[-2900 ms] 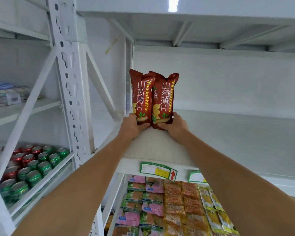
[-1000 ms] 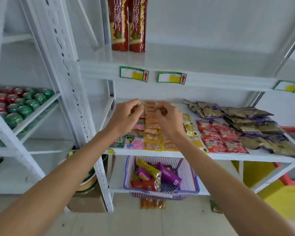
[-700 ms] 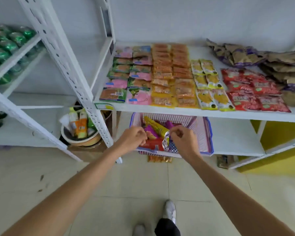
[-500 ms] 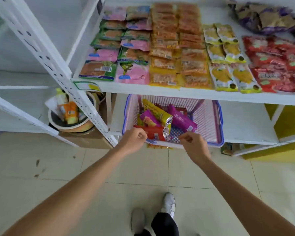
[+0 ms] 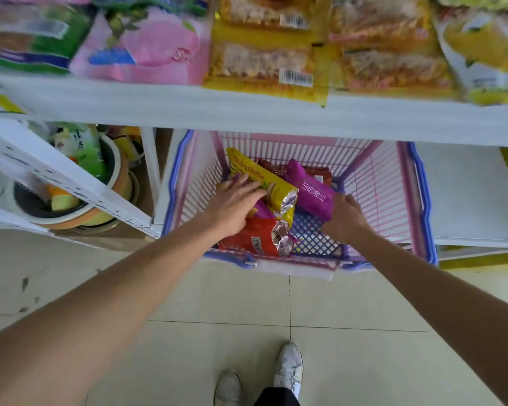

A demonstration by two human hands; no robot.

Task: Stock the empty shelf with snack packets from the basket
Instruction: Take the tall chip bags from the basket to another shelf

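A pink basket with a blue rim (image 5: 419, 200) stands on the lowest shelf board, straight in front of me. Several snack packets lie in it: a yellow packet (image 5: 279, 190), a purple packet (image 5: 311, 189), a red packet (image 5: 255, 238) at the near wall, and dark red ones (image 5: 320, 172) behind. My left hand (image 5: 235, 200) lies on the yellow packet with its fingers stretched out. My right hand (image 5: 345, 215) grips the near end of the purple packet; its fingertips are hidden.
The shelf board (image 5: 246, 112) just above the basket carries rows of pink, green, orange and yellow packets that overhang its edge. A bowl of small bottles (image 5: 71, 206) sits behind the white slanted upright (image 5: 71, 180) on the left. My shoes (image 5: 287, 367) are on the tiled floor.
My hands left the two dark red packets standing on the upper shelf and came down. From the basket's near rim they have now reached inside, onto the yellow and purple packets.
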